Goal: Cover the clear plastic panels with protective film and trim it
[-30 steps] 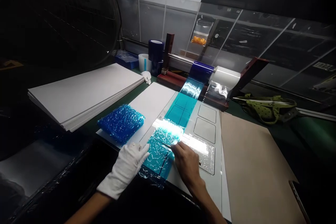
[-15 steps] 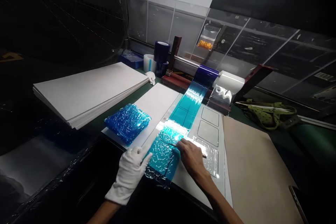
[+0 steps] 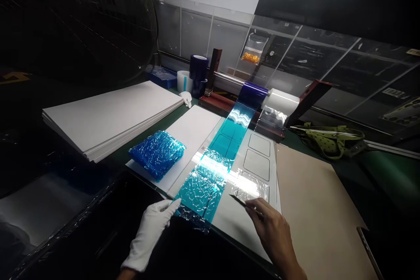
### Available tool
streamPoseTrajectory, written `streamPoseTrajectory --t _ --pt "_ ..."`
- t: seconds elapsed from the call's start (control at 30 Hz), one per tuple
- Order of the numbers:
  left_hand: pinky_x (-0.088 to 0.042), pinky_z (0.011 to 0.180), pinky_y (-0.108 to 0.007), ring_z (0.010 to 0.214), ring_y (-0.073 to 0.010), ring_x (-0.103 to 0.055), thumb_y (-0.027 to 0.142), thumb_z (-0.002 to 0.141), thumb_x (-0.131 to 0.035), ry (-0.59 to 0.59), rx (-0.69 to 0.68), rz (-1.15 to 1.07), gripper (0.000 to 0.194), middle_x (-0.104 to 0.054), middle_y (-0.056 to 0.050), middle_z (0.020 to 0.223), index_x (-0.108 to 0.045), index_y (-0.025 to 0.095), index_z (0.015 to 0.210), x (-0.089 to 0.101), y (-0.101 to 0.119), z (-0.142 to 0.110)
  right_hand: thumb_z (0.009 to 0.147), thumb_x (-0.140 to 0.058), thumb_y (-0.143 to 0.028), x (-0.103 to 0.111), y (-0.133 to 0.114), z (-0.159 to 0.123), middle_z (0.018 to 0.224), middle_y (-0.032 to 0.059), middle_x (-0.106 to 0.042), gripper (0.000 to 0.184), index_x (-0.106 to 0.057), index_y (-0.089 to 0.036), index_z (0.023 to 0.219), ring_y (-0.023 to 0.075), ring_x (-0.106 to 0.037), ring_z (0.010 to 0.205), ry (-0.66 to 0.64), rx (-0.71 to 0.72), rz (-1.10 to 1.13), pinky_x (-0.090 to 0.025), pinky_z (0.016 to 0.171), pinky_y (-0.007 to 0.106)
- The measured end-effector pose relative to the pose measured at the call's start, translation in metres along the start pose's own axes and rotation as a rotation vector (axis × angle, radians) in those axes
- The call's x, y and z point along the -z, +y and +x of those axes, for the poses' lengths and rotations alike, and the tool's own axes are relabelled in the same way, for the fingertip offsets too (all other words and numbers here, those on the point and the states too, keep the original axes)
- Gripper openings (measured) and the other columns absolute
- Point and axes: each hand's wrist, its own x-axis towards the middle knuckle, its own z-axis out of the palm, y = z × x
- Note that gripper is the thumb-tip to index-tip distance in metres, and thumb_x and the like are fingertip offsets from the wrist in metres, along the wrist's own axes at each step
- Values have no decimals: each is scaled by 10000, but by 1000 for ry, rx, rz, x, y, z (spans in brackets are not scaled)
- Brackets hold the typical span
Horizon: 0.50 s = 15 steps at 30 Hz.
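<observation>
A strip of translucent blue film (image 3: 197, 186) runs from its roll down over a white board, wrinkled and shiny in its lower half. My left hand (image 3: 152, 229), in a white glove, pinches the film's near left corner between thumb and fingers. In my bare right hand (image 3: 271, 225) is a slim knife (image 3: 239, 200) with a dark pointed blade, held above the board to the right of the film. Beside it lies a piece of clear film (image 3: 252, 187) over the printed outlines. On the left a crinkled pile of blue film pieces (image 3: 157, 154) rests on white sheet.
A blue film roll (image 3: 254, 92) and a clear film roll (image 3: 284, 99) hang on a bar between red-brown posts. A thick stack of white sheets (image 3: 108, 113) lies left, brown board (image 3: 315, 197) right. A green strap (image 3: 328, 140) and spare rolls (image 3: 199, 72) stand farther back.
My right hand has lifted off the blue film and moved right and nearer with the knife. My left hand has shifted down-left to the film's near corner and closed on it.
</observation>
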Motion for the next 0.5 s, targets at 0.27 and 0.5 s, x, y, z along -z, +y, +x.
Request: streamPoseTrajectory --t 0.27,0.5 --pt "-489 669 -271 732 -174 -556 638 614 -709 168 -127 -175 483 -612 -6 770 -686 212 841 44 51 -24 889 -518 -480 7 39 -28 911 26 -735 283 -702 -266 916 181 -714 757 75 -26 178 -553 566 197" --pt "-482 810 -241 752 -90 -547 262 804 -632 376 -255 -166 165 -674 22 978 -671 186 946 139 98 46 839 -569 -531 3 55 -35 870 28 -750 312 -729 -269 890 191 -728 715 100 -37 239 -565 521 177"
